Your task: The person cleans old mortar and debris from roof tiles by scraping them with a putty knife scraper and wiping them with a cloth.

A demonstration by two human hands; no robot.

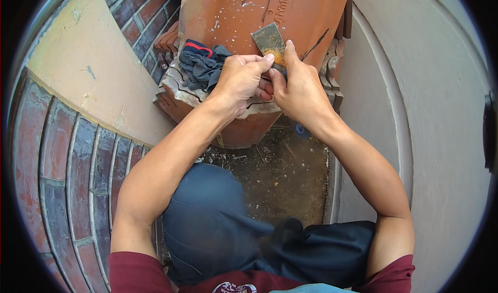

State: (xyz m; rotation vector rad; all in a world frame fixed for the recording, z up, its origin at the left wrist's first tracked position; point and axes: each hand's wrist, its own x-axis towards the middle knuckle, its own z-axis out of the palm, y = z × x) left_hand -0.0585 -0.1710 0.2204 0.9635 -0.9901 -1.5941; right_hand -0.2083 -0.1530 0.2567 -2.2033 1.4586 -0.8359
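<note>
A putty knife [271,39] with a flat, worn metal blade and a rusty-yellow patch is held over the orange roof tile. My right hand [300,88] is closed around its lower end, index finger stretched along the blade's edge; the handle is mostly hidden. My left hand [239,78] pinches at the base of the blade, thumb tip against it, its other fingers curled below. Just left of that hand lies a crumpled dark grey cloth [202,67] with a navy and red band, on the tile stack.
Stacked orange roof tiles [223,12] with pale specks stand in front of me. A brick wall [72,173] and beige panel [98,59] close the left side, a pale wall [436,111] the right. Debris dots the dirty floor [282,173] by my knees.
</note>
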